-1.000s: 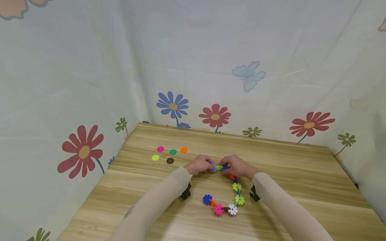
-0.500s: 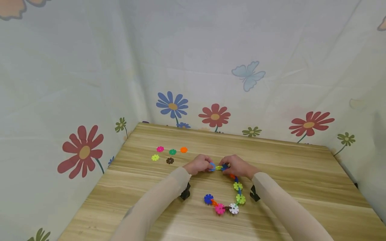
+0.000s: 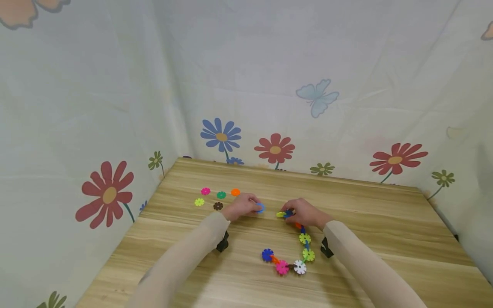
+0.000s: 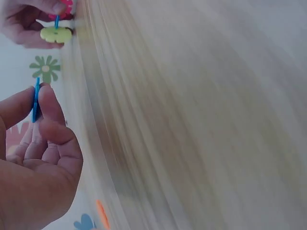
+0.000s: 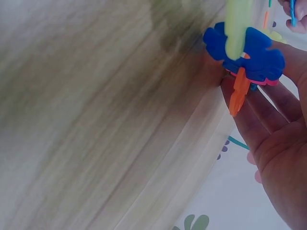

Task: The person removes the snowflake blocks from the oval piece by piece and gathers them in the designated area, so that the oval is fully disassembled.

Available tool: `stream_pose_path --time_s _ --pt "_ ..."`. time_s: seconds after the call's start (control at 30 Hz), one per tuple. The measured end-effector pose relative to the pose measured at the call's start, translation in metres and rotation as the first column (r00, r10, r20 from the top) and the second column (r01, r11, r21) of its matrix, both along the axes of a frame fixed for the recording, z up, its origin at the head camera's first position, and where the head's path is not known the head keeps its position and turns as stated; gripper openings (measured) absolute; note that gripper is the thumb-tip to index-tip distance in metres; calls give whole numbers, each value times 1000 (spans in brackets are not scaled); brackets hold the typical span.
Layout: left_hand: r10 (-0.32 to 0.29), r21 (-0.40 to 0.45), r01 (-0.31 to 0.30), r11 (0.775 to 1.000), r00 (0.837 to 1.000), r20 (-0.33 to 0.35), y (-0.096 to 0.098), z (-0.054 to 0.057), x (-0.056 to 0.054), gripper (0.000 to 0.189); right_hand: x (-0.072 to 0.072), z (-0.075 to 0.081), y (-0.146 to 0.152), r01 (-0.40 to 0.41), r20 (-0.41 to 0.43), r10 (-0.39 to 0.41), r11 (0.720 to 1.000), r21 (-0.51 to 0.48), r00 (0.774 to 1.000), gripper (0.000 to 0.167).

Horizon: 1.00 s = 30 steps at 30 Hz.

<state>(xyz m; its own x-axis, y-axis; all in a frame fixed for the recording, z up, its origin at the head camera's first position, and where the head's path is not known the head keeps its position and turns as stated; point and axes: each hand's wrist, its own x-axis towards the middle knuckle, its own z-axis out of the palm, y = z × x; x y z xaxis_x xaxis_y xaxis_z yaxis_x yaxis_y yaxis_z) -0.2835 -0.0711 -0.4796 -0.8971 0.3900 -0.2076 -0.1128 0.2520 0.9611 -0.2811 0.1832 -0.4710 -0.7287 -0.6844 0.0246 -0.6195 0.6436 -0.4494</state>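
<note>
Light-blue disc (image 3: 260, 208) in left hand (image 3: 242, 206), disc chain (image 3: 305, 238) in right hand (image 3: 304, 212)

The head view puts both hands near the centre of the frame, apart from each other. The left hand pinches the light-blue disc narrowly; the right hand grips the far end of the disc chain, where a yellow-green disc (image 3: 280, 214) sticks out past the fingertips.

Only the head view shows how the disc chain runs: from the right hand down the frame, then leftward through a white disc (image 3: 300, 267) and a pink disc (image 3: 282, 267) to a dark-blue disc (image 3: 267, 255) at lower centre. It also shows five loose discs left of centre: magenta (image 3: 206, 191), green (image 3: 221, 195), orange (image 3: 235, 192), lime (image 3: 199, 202) and brown (image 3: 218, 206), all flat on the wood-grain table (image 3: 366, 205).

The left wrist view, at its left edge, shows the light-blue disc edge-on between thumb and forefinger, the other fingers curled. The right hand shows at upper left, next to a pink piece (image 4: 64, 8) that the head view does not reveal.

The right wrist view, at upper right, shows a blue chain piece (image 5: 268, 52) close up, slotted with the yellow-green disc above and an orange chain piece (image 5: 238, 91) below.
</note>
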Motion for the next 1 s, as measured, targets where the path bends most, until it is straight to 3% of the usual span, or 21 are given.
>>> stream_pose_path --time_s 0.23,0.57,0.73,0.9,1.0 --pt "0 -31 -1 1000 1000 -31 -20 -1 -1 21 2 1 -1 33 19 -33 999 25 999 24" --pt "55 -87 -61 994 996 -70 -40 -2 -3 20 1 -1 -1 30 19 -31 999 25 999 23" --pt "55 -87 -63 994 995 -87 -50 -2 -4 21 1 0 -1 27 15 -27 999 24 1000 23" --pt "33 -180 -57 982 991 -131 -57 -2 -6 27 1 1 -1 14 12 -14 1000 17 1000 23" --pt "16 -276 -64 959 985 -173 -60 -3 -8 30 1 1 -1 7 12 -7 1000 16 1000 23"
